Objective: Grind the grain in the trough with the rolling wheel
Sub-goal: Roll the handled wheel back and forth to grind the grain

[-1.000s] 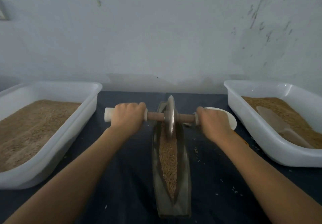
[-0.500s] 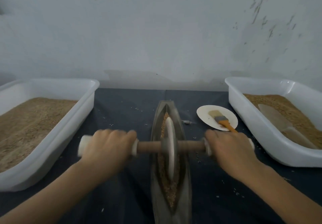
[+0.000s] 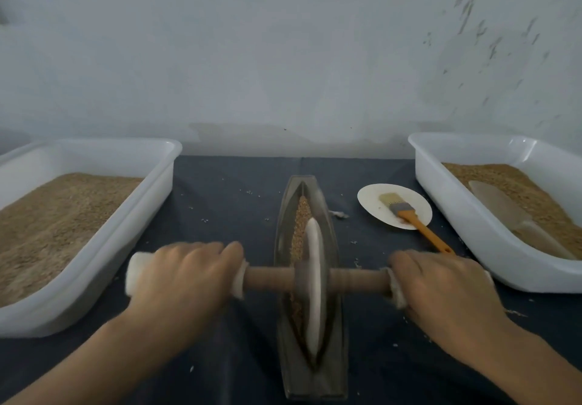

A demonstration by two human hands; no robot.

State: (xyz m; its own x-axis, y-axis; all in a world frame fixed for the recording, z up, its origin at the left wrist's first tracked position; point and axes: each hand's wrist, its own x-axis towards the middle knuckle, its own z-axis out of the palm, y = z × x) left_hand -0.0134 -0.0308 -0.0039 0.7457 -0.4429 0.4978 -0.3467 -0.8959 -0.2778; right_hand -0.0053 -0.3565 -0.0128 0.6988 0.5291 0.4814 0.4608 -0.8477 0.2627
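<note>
wall point(image 3: 283, 51): pale, scuffed, dark flecks upper right | table point(image 3: 226, 190): dark cloth, butting the wall's foot | light: dim

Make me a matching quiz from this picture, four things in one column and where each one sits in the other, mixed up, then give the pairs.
Things:
1. brush
2. scoop
3. wheel
4. left hand

Places:
A. in the trough
B. on the white-wrapped handle end
C. on the small plate
D. in the right tub of grain

Pairs: 1-C, 2-D, 3-A, 4-B
</note>
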